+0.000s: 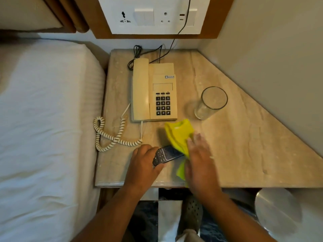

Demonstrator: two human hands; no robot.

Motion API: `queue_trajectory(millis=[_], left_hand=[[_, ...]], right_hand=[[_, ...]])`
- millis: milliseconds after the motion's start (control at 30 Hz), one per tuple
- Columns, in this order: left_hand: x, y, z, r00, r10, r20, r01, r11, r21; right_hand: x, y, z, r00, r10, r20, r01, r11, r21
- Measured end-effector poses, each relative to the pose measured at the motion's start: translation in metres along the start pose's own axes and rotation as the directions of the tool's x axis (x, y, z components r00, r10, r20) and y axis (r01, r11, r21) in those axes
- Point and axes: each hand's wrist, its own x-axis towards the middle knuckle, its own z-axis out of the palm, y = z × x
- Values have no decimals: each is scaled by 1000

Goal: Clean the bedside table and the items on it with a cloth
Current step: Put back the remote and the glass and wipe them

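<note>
My left hand (142, 162) grips a dark remote control (166, 154) just above the front part of the beige marble bedside table (244, 145). My right hand (199, 159), blurred by motion, holds a yellow cloth (178, 135) against the right end of the remote. The cloth bunches above the hand and a corner hangs below it. A cream corded telephone (153, 89) lies further back, its coiled cord (108, 135) looping off the table's left edge. An empty clear glass (210, 102) stands to the right of the phone.
A bed with white sheets (43, 128) runs along the table's left side. A white socket and switch panel (153, 14) is on the wall behind, with black cables hanging down. A wall borders the table's slanted right edge. A round metallic bin (277, 212) stands on the floor at the lower right.
</note>
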Motion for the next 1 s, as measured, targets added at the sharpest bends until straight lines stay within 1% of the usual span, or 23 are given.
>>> queue_trajectory(millis=[67, 100, 167, 233, 300, 367, 400, 433, 467, 500, 533, 600, 633, 667, 733, 767, 800, 833, 900, 967, 1000], left_hand=[[0, -3, 3, 999, 32, -4, -32, 999, 3], [0, -5, 3, 999, 50, -12, -50, 999, 9], [3, -8, 2, 996, 85, -18, -85, 996, 26], [4, -10, 0, 994, 113, -6, -112, 993, 46], [5, -11, -1, 989, 149, 1, -148, 988, 50], [4, -10, -2, 989, 150, 2, -150, 988, 42], [3, -9, -2, 990, 140, -1, -140, 990, 34], [3, -8, -1, 991, 131, -2, -131, 991, 27], [2, -8, 0, 992, 123, -2, -123, 992, 17], [2, -8, 1, 993, 117, -5, -117, 993, 5], [2, -8, 2, 993, 113, -15, -113, 994, -4], [1, -9, 5, 993, 113, -37, -113, 993, -21], [1, -8, 6, 993, 114, -37, -115, 993, -32], [1, -7, 6, 993, 112, -30, -113, 993, -40], [1, -7, 5, 995, 93, -30, -93, 995, -32], [0, -7, 3, 996, 82, -39, -83, 996, -21], [-1, -6, 3, 996, 74, -42, -75, 997, -16], [-2, -3, 3, 998, 56, -39, -57, 998, -20], [-13, 8, 3, 999, -36, -26, 35, 999, -19], [-25, 23, 6, 987, -157, 18, 157, 988, 3], [-30, 30, 8, 979, -198, 57, 196, 980, 31]], right_hand=[[8, -17, 20, 983, -127, 132, 146, 978, -146], [9, -18, 26, 971, -163, 177, 201, 955, -219], [7, -6, 25, 958, -196, 211, 250, 928, -275], [-1, 12, 15, 957, -192, 219, 250, 927, -278], [-7, 24, 3, 977, -105, 186, 155, 947, -280], [-6, 31, -7, 991, 94, 92, -74, 976, -204], [-3, 31, -11, 979, 196, 47, -186, 969, -161], [1, 29, -13, 966, 258, 12, -255, 958, -134], [5, 24, -12, 967, 255, -19, -255, 958, -131], [7, 15, -7, 982, 185, -29, -187, 972, -141], [8, 4, 1, 997, 75, -16, -77, 985, -154], [3, -14, 24, 987, -131, 95, 148, 968, -204], [-1, -16, 32, 969, -199, 146, 230, 942, -244], [-3, -13, 35, 956, -237, 175, 278, 922, -270], [-2, 3, 30, 952, -252, 173, 296, 904, -308], [-2, 10, 25, 959, -231, 165, 274, 907, -319], [-2, 15, 20, 973, -181, 146, 219, 924, -314], [-1, 18, 15, 988, -102, 119, 133, 948, -289], [1, 18, 9, 997, 74, 31, -68, 987, -147], [7, 16, 3, 971, 237, -44, -236, 971, 28], [10, 17, -1, 956, 285, -69, -280, 958, 66]])
